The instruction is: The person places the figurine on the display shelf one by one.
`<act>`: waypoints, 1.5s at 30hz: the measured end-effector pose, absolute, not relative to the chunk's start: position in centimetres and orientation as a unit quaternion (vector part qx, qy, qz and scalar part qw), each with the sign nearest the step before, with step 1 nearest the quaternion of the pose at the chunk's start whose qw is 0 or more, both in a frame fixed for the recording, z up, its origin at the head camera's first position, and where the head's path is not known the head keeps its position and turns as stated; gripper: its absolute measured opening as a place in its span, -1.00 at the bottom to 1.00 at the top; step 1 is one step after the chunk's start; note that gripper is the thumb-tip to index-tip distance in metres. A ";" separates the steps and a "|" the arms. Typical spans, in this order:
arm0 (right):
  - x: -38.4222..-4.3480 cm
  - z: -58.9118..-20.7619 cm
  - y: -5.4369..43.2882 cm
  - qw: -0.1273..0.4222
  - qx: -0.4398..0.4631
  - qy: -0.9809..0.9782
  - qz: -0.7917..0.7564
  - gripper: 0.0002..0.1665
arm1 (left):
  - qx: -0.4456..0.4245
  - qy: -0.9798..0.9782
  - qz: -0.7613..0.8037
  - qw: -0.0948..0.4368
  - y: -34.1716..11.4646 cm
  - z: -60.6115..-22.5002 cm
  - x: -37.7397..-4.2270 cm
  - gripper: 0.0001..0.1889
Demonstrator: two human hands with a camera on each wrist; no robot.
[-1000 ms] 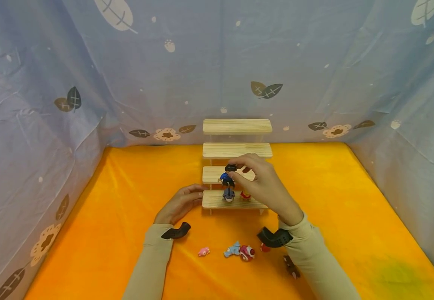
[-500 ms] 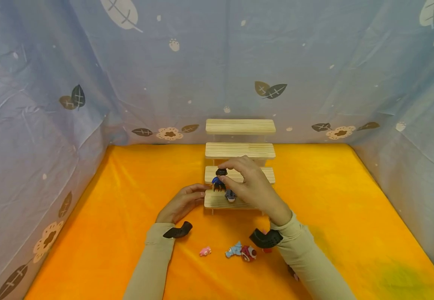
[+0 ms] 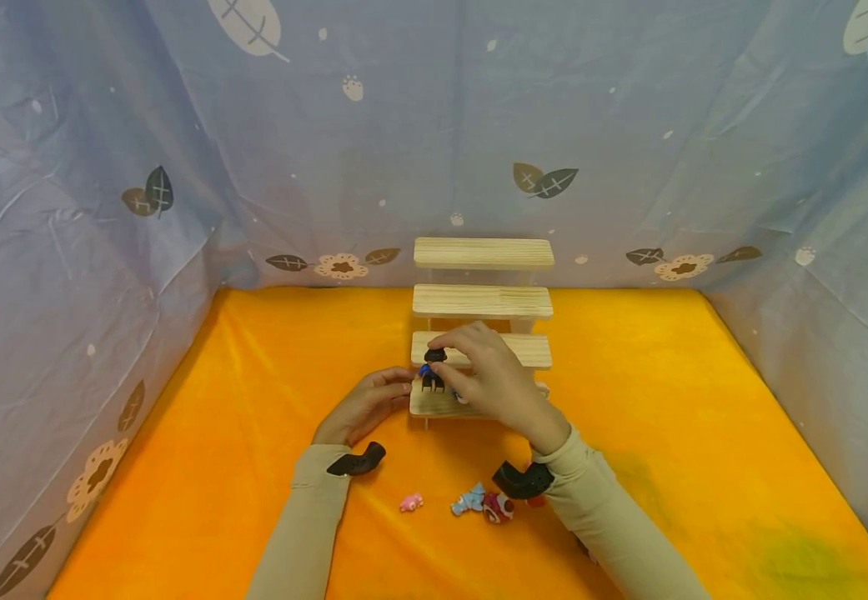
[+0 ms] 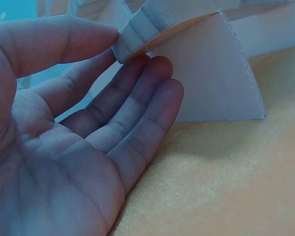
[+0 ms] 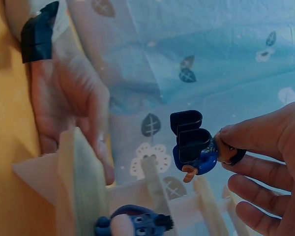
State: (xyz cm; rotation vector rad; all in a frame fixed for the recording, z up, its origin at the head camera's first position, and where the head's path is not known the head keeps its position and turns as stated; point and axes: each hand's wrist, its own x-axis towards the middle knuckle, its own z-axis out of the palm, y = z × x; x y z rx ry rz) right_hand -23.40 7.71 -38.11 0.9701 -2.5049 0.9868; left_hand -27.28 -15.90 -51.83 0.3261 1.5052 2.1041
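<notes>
My right hand (image 3: 489,375) pinches a toy figure (image 3: 432,372) by its head between thumb and fingers. The figure has black hair, a blue top and black legs; in the right wrist view its leg undersides face the camera. It is held over the left end of the lowest step of a wooden display shelf (image 3: 434,407). Below it on that step stands a grey-blue donkey figure (image 5: 137,222), mostly behind my right hand in the head view. My left hand (image 4: 88,132) holds the step's left end, thumb at the board's corner and fingers beneath.
On the orange cloth in front lie a pink figure (image 3: 412,502), a light-blue figure (image 3: 468,500) and a dark-red-and-white one (image 3: 498,507). More small figures are partly hidden by the right forearm. Higher steps (image 3: 483,252) rise behind, before a patterned curtain (image 3: 373,150).
My right hand has carried the black-haired figure left and down, towards the lowest step's left end. It now covers more of the donkey figure. My left hand stays at the shelf.
</notes>
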 end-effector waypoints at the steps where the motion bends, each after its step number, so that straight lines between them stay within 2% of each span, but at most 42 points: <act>1: -23.4 -38.3 7.7 0.137 0.335 -0.868 0.340 -0.70 | 0.123 0.556 0.778 0.264 -15.9 -51.8 -27.3 -0.74; 30: -23.6 -40.4 6.9 0.114 0.329 -0.889 0.297 -0.73 | 0.125 0.558 0.776 0.266 -15.9 -51.7 -27.3 -0.74; 45: -23.9 -41.4 6.7 0.132 0.324 -0.898 0.265 -0.73 | 0.130 0.558 0.773 0.272 -16.1 -51.8 -27.3 -0.74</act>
